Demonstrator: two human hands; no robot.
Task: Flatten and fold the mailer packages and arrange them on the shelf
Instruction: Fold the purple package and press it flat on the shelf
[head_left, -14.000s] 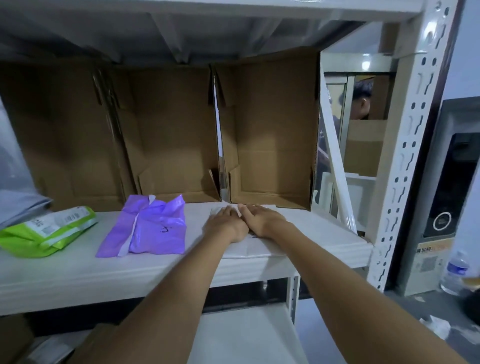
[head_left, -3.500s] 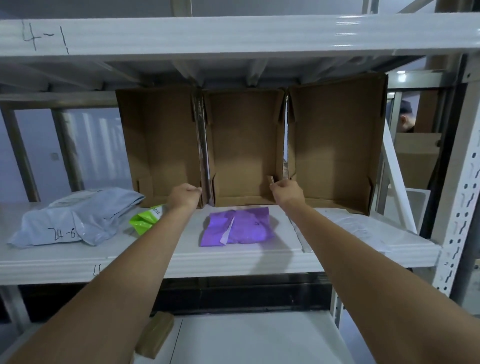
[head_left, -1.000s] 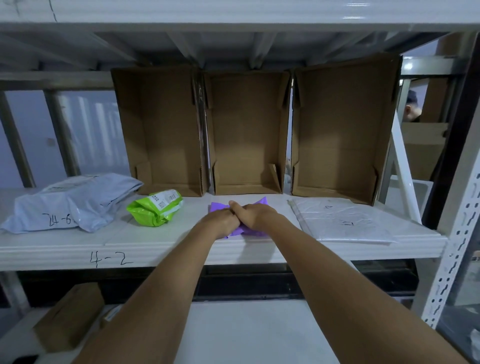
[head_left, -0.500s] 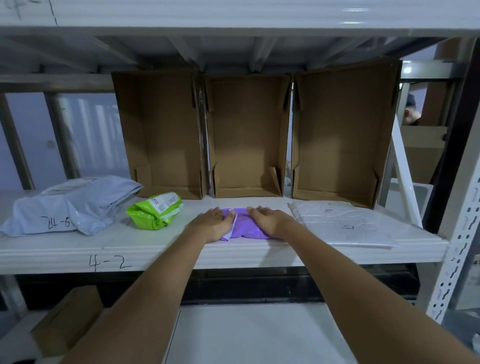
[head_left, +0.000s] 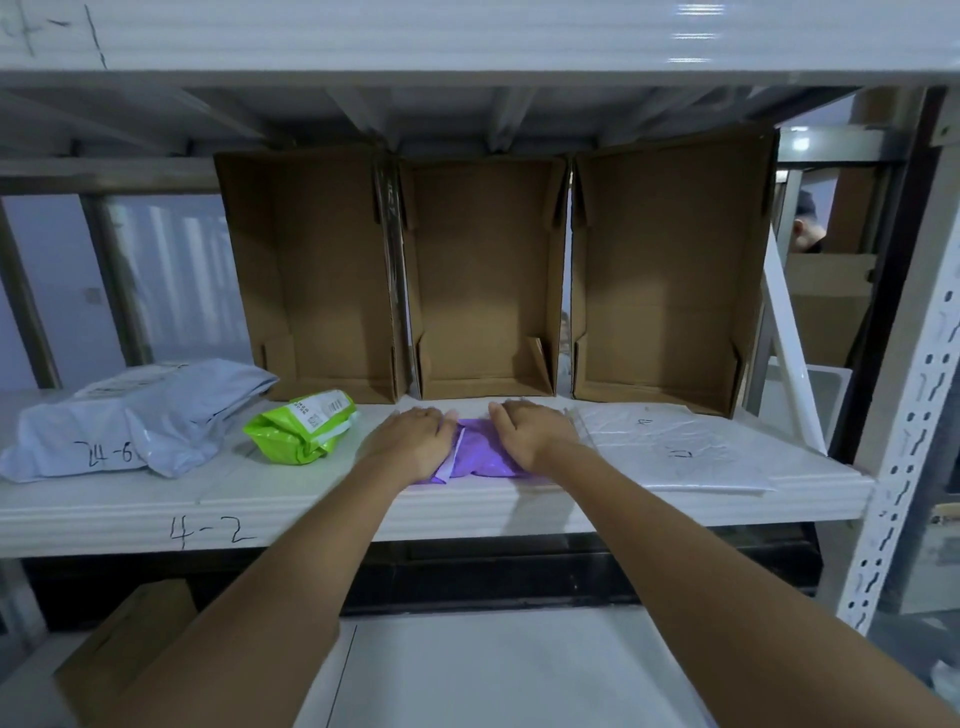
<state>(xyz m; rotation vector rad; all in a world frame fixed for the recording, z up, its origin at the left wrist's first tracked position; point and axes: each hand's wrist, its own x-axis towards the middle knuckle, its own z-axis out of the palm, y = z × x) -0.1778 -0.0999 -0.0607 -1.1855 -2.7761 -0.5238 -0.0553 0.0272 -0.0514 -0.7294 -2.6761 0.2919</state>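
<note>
On the white metal shelf (head_left: 104, 512), three open brown cardboard boxes (head_left: 485, 291) stand far; four mailers lie near. Left hand (head_left: 415, 441) and right hand (head_left: 530, 434), fingers flat and apart, press the centre purple plastic mailer (head_left: 475, 457).

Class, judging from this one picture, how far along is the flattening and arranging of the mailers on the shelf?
Done: the clear plastic mailer lies flat at the right. In hand: left hand and right hand press the purple mailer. Left: the green mailer and the grey mailer look puffy.
</note>
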